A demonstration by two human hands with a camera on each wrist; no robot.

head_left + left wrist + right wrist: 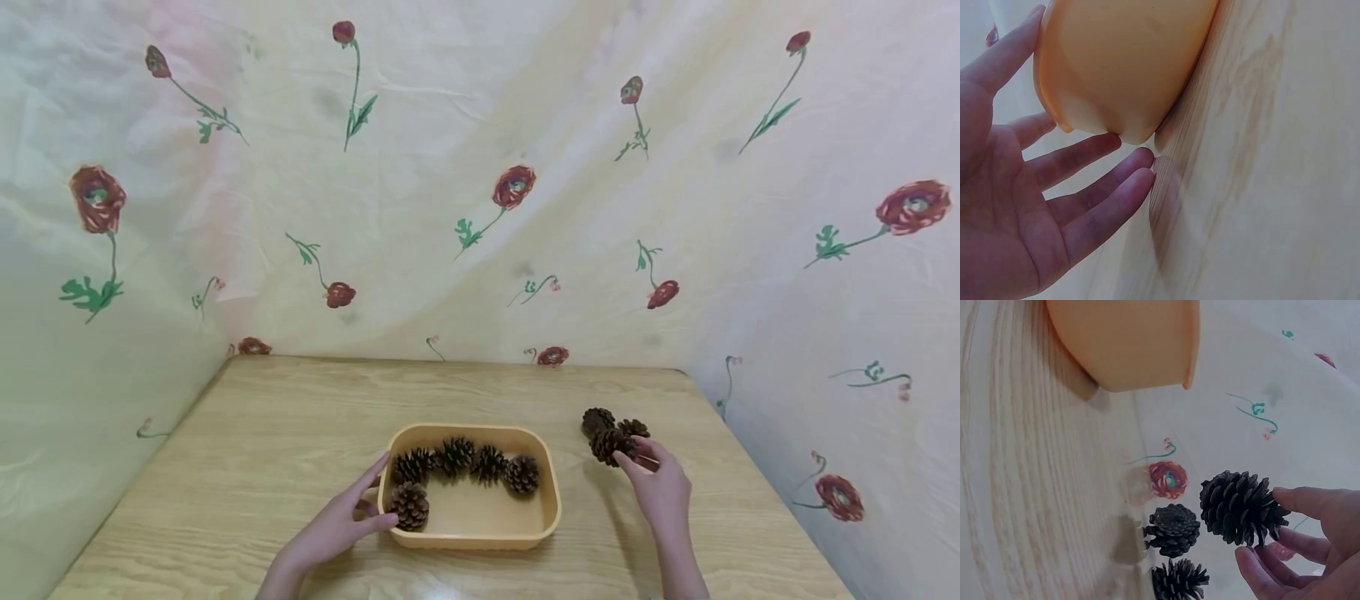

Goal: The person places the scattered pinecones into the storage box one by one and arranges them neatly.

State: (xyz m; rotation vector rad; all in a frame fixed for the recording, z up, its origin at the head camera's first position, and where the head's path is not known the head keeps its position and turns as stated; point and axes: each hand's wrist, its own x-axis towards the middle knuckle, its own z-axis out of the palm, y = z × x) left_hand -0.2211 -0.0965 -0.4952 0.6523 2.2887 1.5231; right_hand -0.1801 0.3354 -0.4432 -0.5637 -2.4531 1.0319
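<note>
A yellow-orange plastic tub [472, 542] stands on the table, with several brown pine cones [453, 456] along its far side and left end. At the tub's left end, my left hand [341, 525] touches the rim and outer wall with spread, fairly straight fingers, as the left wrist view shows. Right of the tub, my right hand [660, 487] pinches a pine cone [1240, 508] between thumb and fingers, above the table. Two other pine cones, one [597, 421] behind it and one [634, 427] nearer the fingers, lie beyond the held one.
The light wood-grain table [315, 417] meets a pale flowered cloth [420, 208] at its back and sides. A strip of table lies between the tub and the loose pine cones.
</note>
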